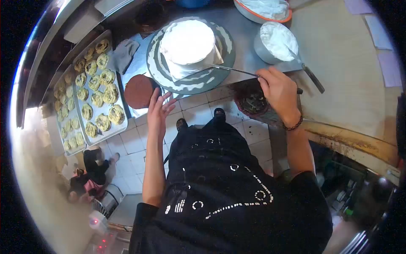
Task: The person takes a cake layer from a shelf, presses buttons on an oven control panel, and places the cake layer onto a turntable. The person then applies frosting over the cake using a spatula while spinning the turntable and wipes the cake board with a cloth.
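Observation:
A cake coated in white cream (187, 42) stands on a round grey turntable (222, 78) smeared with cream. My right hand (279, 91) is closed round the handle of a long thin spatula (237, 70), whose blade tip meets the lower right side of the cake. At the turntable's lower left, my left hand (160, 111) has its fingers spread beside a round brown cake (138, 92), and the fingertips are close to its right edge. Right of the turntable is a metal container of white cream (279, 41) with a second spatula (313, 78) leaning in it.
Trays (122, 127) of shaped pastries line the left side. A grey cloth (125, 55) lies beside them. An orange-rimmed bowl (253, 16) of cream is at the top. A dark red container (252, 101) is below the counter edge. Another person (95, 169) is at lower left.

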`<state>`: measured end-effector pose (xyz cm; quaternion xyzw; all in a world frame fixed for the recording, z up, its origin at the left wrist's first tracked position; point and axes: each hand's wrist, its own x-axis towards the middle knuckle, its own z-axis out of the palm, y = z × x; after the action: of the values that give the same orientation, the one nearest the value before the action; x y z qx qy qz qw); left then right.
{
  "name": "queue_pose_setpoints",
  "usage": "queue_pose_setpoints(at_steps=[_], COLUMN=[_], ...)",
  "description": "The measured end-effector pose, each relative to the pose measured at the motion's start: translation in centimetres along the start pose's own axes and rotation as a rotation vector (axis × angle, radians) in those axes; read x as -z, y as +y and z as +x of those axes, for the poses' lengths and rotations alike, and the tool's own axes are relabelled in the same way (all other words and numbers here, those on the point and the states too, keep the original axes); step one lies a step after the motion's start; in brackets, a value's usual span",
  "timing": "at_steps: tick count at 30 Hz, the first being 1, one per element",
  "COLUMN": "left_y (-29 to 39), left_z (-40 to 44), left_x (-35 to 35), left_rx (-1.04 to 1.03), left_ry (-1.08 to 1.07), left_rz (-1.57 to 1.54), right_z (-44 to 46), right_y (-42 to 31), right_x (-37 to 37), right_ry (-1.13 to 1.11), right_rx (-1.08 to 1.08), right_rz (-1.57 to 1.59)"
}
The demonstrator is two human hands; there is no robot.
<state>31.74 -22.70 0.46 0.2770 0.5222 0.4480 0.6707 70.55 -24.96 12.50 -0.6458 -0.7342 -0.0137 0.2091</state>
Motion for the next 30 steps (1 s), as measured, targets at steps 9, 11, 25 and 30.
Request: queue_pose_setpoints(at_steps=[9,11,25,30], left_y=[-0.1,0.3,0.9,0.9], left_z=[2.0,2.1,2.9,3.1], left_x=[0.6,0.3,1.0,1.8], left_rx=[-0.046,-0.028,0.03,0.037], left_ry=[-0.101,-0.131,-0.188,-0.224], left_rz=[-0.014,0.021,0.076,0.082], right_z=[-6.2,-7.8,-13.7,-9.6], right_y=[6.4,9.0,8.1,7.0], right_x=[1.4,-1.2,1.7,-2.0], right_ry=[0.037,0.17,0.142,0.119], right_rx=[-0.913,-0.981,-1.117,-0.925], right_rz=[0.546,0.747,0.341,0.127])
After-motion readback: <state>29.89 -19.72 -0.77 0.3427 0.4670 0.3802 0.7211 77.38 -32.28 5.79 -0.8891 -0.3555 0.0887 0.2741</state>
